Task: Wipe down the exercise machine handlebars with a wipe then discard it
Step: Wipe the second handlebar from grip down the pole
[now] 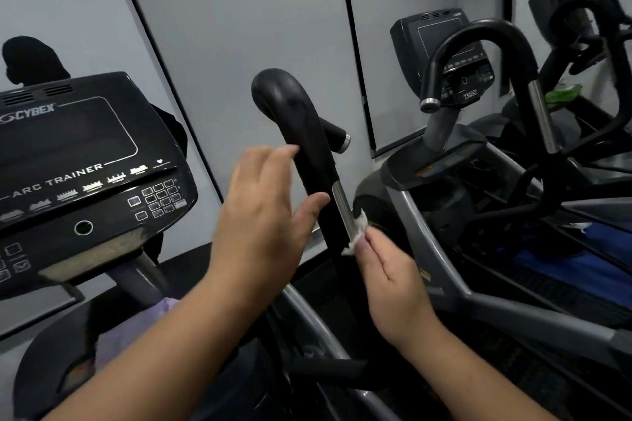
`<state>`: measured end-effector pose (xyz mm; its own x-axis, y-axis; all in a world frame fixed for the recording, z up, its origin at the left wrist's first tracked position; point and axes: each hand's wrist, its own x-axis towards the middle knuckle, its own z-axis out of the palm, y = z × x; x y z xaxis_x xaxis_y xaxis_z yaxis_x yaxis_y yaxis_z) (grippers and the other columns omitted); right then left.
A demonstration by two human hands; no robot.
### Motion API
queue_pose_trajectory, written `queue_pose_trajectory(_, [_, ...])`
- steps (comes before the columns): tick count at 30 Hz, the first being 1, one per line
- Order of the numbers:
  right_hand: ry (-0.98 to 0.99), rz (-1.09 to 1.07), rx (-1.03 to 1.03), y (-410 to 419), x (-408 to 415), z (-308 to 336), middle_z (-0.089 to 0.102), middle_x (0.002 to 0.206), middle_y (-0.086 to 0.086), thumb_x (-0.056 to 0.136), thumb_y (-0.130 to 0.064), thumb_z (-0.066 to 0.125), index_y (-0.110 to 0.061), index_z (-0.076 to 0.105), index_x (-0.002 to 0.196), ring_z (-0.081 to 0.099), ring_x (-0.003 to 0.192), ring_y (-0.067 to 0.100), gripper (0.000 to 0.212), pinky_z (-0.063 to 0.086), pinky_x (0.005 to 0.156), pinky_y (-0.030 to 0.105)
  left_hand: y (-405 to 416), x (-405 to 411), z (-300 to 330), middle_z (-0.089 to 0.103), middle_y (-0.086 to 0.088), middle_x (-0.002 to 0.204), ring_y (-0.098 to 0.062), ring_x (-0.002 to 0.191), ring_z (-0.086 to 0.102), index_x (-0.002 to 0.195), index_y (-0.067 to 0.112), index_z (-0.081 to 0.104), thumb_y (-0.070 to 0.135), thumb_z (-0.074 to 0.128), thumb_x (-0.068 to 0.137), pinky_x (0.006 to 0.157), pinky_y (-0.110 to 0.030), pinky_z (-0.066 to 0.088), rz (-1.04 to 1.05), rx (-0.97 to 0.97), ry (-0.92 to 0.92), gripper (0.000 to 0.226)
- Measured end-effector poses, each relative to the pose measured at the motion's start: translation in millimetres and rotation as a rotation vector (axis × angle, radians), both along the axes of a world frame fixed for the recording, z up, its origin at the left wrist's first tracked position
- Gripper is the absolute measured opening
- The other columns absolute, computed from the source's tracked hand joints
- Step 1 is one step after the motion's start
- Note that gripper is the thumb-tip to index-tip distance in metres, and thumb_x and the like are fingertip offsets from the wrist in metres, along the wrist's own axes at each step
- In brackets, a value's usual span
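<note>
Handlebar (301, 133): rigid, smooth black upright; we judge it slippery.
Left hand (263, 212): our grip wide, fingers relaxed beside the bar.
Right hand (393, 277): our grip pinches the wipe.
Wipe (355, 232): soft, light, at our fingertips, pressed against the bar's metal strip.

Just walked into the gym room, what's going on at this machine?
A person is wiping an Arc Trainer handlebar. The right hand presses a small white wipe against the silver strip low on the bar. The left hand, fingers open, is at the bar's black grip beside the console. The wipe is not yet discarded.
</note>
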<state>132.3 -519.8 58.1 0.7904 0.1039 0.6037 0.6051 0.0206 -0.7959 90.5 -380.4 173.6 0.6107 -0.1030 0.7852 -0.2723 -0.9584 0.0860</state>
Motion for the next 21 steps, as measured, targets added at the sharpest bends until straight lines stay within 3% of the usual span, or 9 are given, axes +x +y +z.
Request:
queue_pose_trajectory(3, [-0.081,0.036,-0.029,0.7,6.4,34.6,0.063,0.086,-0.005,0.101,-0.016,0.046,-0.026,0.062,0.095,0.062,0.085,0.017,0.019,0.053,0.077,0.040,-8.9,6.5,-4.6,0.061,0.011,0.101,-0.003,0.082,0.061,0.121,0.026,0.055,0.048,0.074,0.085,0.070,-0.029,0.049,0.004,-0.428,0.253,0.046])
queue_pose_trajectory(6, [-0.072,0.030,-0.070,0.1,4.0,25.8,0.060,0.084,-0.009,0.102,-0.015,0.051,-0.026,0.060,0.090,0.060,0.084,0.015,0.018,0.049,0.076,0.028,-13.2,16.1,-0.2,0.067,0.008,0.085,-0.002,0.070,0.063,0.107,0.028,0.059,0.046,0.075,0.085,0.063,-0.026,0.049,-0.070,-0.609,0.287,0.032])
queue_pose_trajectory(10, [0.010,-0.091,-0.063,-1.4,-10.9,-14.9,0.065,0.092,-0.010,0.096,-0.013,0.063,-0.018,0.069,0.108,0.065,0.093,0.006,0.013,0.046,0.081,0.016,-14.9,26.7,1.8,0.064,0.006,0.076,0.001,0.057,0.060,0.098,0.025,0.060,0.037,0.077,0.086,0.051,-0.015,0.044,-0.142,-0.638,0.400,0.024])
queue_pose_trajectory(12, [-0.003,-0.137,-0.062,5.9,-4.7,-6.3,0.066,0.105,-0.010,0.093,-0.016,0.067,-0.019,0.064,0.129,0.064,0.101,0.000,0.036,0.047,0.087,0.013,-13.5,29.7,3.5,0.064,0.005,0.074,0.001,0.055,0.058,0.098,0.022,0.060,0.036,0.077,0.086,0.048,-0.012,0.041,-0.145,-0.631,0.421,0.025])
queue_pose_trajectory(14, [-0.036,-0.175,-0.074,13.6,0.6,10.0,0.064,0.118,-0.008,0.090,-0.028,0.063,-0.017,0.052,0.146,0.062,0.110,0.004,0.058,0.049,0.095,0.019,-11.5,29.0,5.3,0.066,0.003,0.076,-0.001,0.057,0.059,0.099,0.021,0.061,0.038,0.077,0.086,0.048,-0.013,0.042,-0.139,-0.604,0.428,0.027])
queue_pose_trajectory(15, [-0.067,-0.201,-0.092,16.6,0.8,13.7,0.063,0.122,-0.009,0.090,-0.033,0.059,-0.015,0.047,0.149,0.061,0.112,0.004,0.062,0.048,0.097,0.019,-10.3,28.1,5.7,0.067,0.002,0.077,-0.002,0.059,0.060,0.100,0.021,0.061,0.039,0.077,0.086,0.049,-0.014,0.043,-0.135,-0.590,0.427,0.027])
queue_pose_trajectory(19, [-0.117,-0.295,-0.179,13.3,-15.8,-9.1,0.059,0.129,-0.010,0.095,-0.041,0.055,-0.010,0.042,0.151,0.054,0.114,-0.004,0.066,0.035,0.097,0.000,-10.0,26.5,5.5,0.065,0.004,0.077,-0.003,0.060,0.060,0.098,0.024,0.059,0.042,0.075,0.087,0.051,-0.017,0.043,-0.139,-0.574,0.435,0.026])
queue_pose_trajectory(21, [-0.117,-0.321,-0.208,11.3,-19.9,-15.8,0.061,0.132,-0.003,0.093,-0.035,0.062,-0.008,0.041,0.151,0.059,0.116,0.007,0.067,0.041,0.098,0.007,-10.6,27.1,4.7,0.064,0.006,0.075,-0.003,0.060,0.059,0.097,0.025,0.059,0.041,0.075,0.087,0.051,-0.017,0.043,-0.140,-0.582,0.426,0.025])
